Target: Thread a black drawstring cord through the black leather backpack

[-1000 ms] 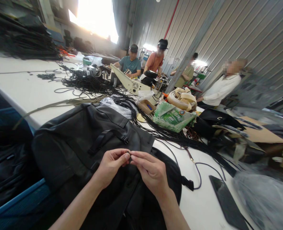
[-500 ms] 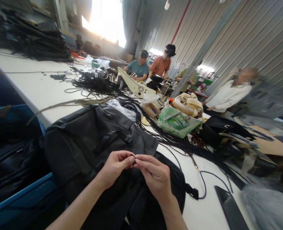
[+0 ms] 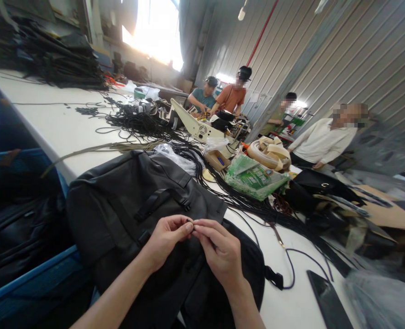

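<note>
My left hand (image 3: 170, 237) and my right hand (image 3: 221, 249) meet fingertip to fingertip above a black bag. Pinched between them is a small dark piece (image 3: 191, 223), mostly covered by the fingers, so its kind does not show. Below lies the black bag (image 3: 99, 219), spread on the white table, with a strap and a buckle (image 3: 185, 204) on its front. From its right side a black clip (image 3: 273, 276) sticks out, close to a thin dark cord (image 3: 293, 265) on the tabletop.
A blue crate (image 3: 34, 278) holding black bags stands at left. Long black cords (image 3: 236, 194) run across the white table (image 3: 38, 107). Beyond are a green bag (image 3: 253, 176), tape rolls (image 3: 267, 153) and a cream machine (image 3: 195, 125). At right lies a phone-like slab (image 3: 328, 299). Several people are behind.
The view has shifted slightly. My hands keep nearly the same pinch over the bag. In the background, the person in white has moved an arm, and another person's head now shows beside the beam.
</note>
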{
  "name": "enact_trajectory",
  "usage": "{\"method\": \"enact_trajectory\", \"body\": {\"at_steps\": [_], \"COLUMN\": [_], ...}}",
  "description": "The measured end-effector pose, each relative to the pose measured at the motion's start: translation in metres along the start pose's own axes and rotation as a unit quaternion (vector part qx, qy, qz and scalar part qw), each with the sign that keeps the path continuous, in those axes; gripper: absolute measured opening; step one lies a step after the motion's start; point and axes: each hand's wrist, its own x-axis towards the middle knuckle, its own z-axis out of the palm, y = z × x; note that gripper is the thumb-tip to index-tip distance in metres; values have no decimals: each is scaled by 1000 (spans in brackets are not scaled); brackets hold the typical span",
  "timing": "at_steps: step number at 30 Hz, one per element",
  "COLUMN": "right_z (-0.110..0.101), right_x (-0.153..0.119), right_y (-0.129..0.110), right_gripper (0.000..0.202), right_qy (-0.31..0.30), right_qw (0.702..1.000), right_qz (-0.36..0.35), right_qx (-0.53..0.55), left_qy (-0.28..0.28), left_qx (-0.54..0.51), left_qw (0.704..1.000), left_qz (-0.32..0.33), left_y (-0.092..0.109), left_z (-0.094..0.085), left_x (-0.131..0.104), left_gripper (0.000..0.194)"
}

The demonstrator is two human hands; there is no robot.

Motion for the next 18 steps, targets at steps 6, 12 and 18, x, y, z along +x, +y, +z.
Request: {"method": "enact_trajectory", "body": {"at_steps": [6, 12, 18], "right_z": [5, 2, 2], "right_x": [5, 4, -1], "right_y": [-6, -8, -4], "right_gripper": [18, 14, 16], "right_qy": [64, 47, 36], "right_qw": [997, 997, 997], "right_qz": [31, 61, 59], "right_qx": [-27, -15, -31], "left_qy": [45, 67, 84], "left_qx": [-31, 12, 94], "left_qw": [998, 996, 986], "left_qz": [28, 51, 109], "left_y": [-5, -3, 0], "left_z": [-2, 1, 3], "left_x": [1, 1, -4], "left_gripper": [42, 30, 20]}}
